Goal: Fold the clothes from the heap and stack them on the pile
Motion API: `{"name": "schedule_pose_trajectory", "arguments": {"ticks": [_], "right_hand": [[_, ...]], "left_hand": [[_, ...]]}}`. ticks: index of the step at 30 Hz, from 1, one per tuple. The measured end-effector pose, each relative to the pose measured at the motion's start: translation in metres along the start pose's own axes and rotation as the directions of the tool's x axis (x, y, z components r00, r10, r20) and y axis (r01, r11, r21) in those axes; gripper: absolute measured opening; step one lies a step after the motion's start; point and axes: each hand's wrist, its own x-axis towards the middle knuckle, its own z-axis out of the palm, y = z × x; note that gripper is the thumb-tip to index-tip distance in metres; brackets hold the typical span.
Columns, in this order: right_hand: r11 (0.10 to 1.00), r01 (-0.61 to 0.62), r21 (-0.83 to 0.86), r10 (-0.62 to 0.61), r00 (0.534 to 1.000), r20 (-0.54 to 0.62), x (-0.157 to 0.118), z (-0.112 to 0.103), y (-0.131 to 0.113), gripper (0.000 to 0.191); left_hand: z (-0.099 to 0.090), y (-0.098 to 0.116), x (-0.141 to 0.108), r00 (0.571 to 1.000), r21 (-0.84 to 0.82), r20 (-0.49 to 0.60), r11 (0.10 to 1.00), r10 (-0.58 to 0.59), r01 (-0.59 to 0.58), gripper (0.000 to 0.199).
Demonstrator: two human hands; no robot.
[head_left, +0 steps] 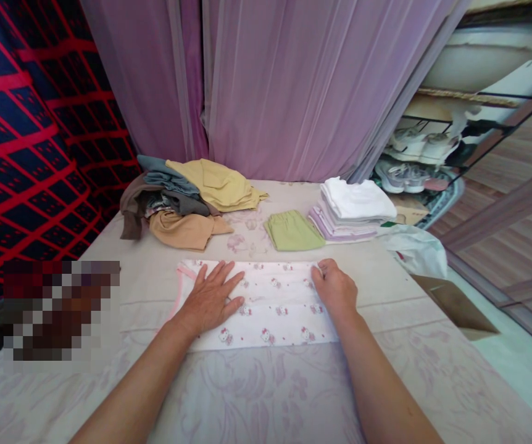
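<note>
A white garment [261, 320] with a cartoon cat print and pink trim at its left end lies folded into a long flat strip on the bed. Pressed flat on its left part is my left hand [210, 299], fingers spread. My right hand [335, 285] has its fingers curled in at the far right corner and pinches the cloth there. Just beyond the garment sits a folded green piece of clothing [294, 231]. Whether the printed garment is a top or trousers cannot be made out.
A heap of loose clothes [180, 203], yellow, orange, grey and brown, lies at the back left. At the back right stands a stack of folded white and lilac clothes [353, 209]. Purple curtains [284, 86] hang behind the bed [266, 394]. A shoe rack [483, 126] stands on the right.
</note>
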Motion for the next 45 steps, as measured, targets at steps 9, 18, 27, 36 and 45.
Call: {"name": "schedule_pose_trajectory", "arguments": {"ticks": [9, 18, 27, 36, 45], "right_hand": [[0.997, 0.025, 0.072, -0.022, 0.998, -0.051, 0.002, 0.004, 0.005, 0.039], [0.778, -0.05, 0.626, 0.021, 0.998, 0.053, 0.022, 0.019, 0.032, 0.038], [0.939, 0.082, 0.334, -0.067, 0.996, -0.056, 0.016, 0.011, 0.025, 0.038], [0.919, 0.086, 0.385, -0.034, 0.99, -0.138, 0.013, 0.007, 0.016, 0.041], [0.987, 0.104, 0.125, -0.096, 0.993, -0.067, 0.009, 0.014, 0.005, 0.045]], "left_hand": [[0.001, 0.001, 0.001, 1.0, -0.006, -0.019, 1.0, -0.025, 0.025, 0.059], [-0.016, -0.045, 0.001, 0.917, 0.021, -0.28, 0.953, -0.284, 0.302, 0.043], [-0.018, -0.065, -0.004, 0.856, -0.127, -0.347, 0.923, -0.384, 0.363, 0.026], [-0.013, -0.08, -0.003, 0.802, -0.356, -0.4, 0.881, -0.444, 0.311, 0.026], [-0.009, -0.08, -0.003, 0.796, -0.271, -0.384, 0.882, -0.467, 0.387, 0.019]]}}
